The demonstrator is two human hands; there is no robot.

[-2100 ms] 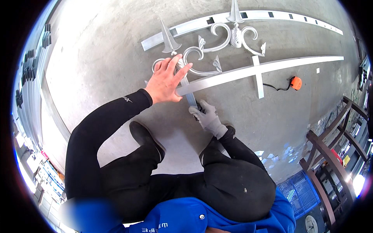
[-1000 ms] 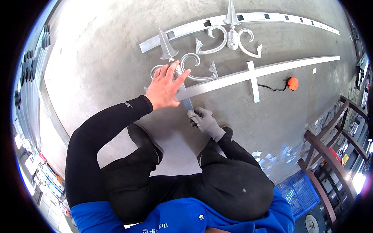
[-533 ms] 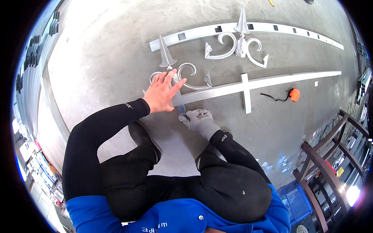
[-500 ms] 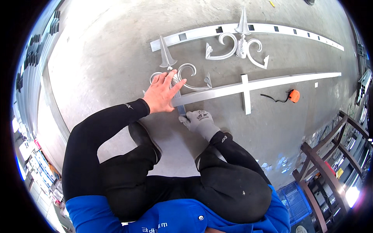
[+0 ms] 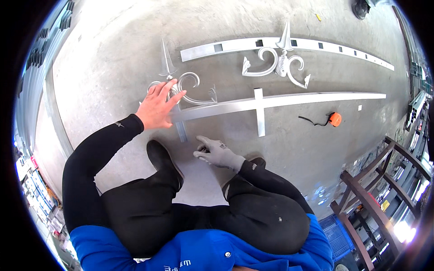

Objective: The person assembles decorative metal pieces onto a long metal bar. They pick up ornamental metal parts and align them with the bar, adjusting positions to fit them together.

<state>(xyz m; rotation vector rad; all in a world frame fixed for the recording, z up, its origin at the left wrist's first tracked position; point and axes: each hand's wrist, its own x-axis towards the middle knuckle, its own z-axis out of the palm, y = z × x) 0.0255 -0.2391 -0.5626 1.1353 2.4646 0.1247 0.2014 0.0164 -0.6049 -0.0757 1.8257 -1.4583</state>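
Viewing from the head | silver spear-tipped scroll ornament [image 5: 167, 70] already on grey floor [image 5: 113, 54], stem [image 5: 181, 132] crossing smooth silver bar [image 5: 221, 109]; fastening we cannot judge | our bare left hand [image 5: 158, 107] spread over both, grip unclear; our grey-gloved right hand [image 5: 219, 154] released | second silver ornament [image 5: 281, 67] apart

A silver scrolled ornament [image 5: 167, 69], its spear tip pointing away, lies on the floor [image 5: 280, 153]. Beside it, a long silver bar [image 5: 289, 100] stretches rightward.

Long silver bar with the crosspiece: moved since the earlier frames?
Yes, to the left: the crosspiece of the long silver bar now sits farther left of the orange tape measure.
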